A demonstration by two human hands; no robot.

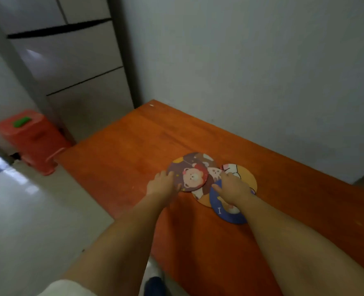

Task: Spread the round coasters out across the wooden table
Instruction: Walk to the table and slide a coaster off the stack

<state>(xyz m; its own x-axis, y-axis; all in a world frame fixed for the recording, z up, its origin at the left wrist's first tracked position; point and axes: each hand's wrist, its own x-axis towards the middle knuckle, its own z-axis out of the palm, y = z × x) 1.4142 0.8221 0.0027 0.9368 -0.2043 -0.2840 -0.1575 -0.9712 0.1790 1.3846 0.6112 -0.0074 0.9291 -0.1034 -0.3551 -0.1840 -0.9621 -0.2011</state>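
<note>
The person stands at the near edge of the reddish-brown wooden tabletop (134, 142), both bare arms stretched out over a cluster of round, flat cartoon-printed coasters. The cluster sits closer to the wall-side edge than to the open left edge, and the coasters overlap like fallen cards: a purple coaster with a bear picture (189, 171) lies on top toward the left, an orange-yellow coaster (246, 176) shows beneath toward the wall, and a blue coaster with a small bone print (226, 212) lies nearest the person.

The left hand (163, 184) rests flat, fingers extended, pressing the left rim of the purple coaster. The right hand (233, 189) lies palm-down, fingers splayed, across the blue and orange-yellow coasters. Neither hand grips anything; both simply press down.

The spreading looks barely begun, since the coasters are overlapping. The next move likely calls for sliding each hand outward, drawing the purple coaster toward the bare left side while separating the blue from the orange-yellow one.
</note>
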